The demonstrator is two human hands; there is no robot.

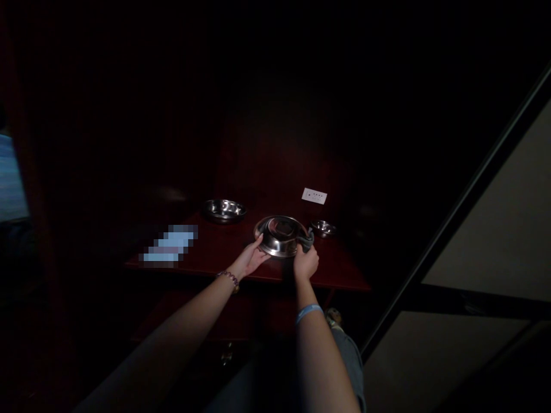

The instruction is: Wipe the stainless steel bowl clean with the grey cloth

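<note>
A shiny metal bowl [278, 244], turned bottom up, is held over the dark red shelf [206, 252]. My left hand [252, 258] grips its left rim, thumb on top and fingers underneath. My right hand [306, 263] is closed on a dark grey cloth [307, 240], pressed against the bowl's right rim. Behind and to the left stands a second metal bowl [224, 211], open side up. A smaller metal bowl [323, 229] sits just beyond my right hand.
A white socket plate [314, 196] is on the back panel. Some blurred-out, bluish object [170, 245] lies at the shelf's left. Below the shelf is a drawer handle [227, 354]. A dark frame edge [451, 223] slants up on the right.
</note>
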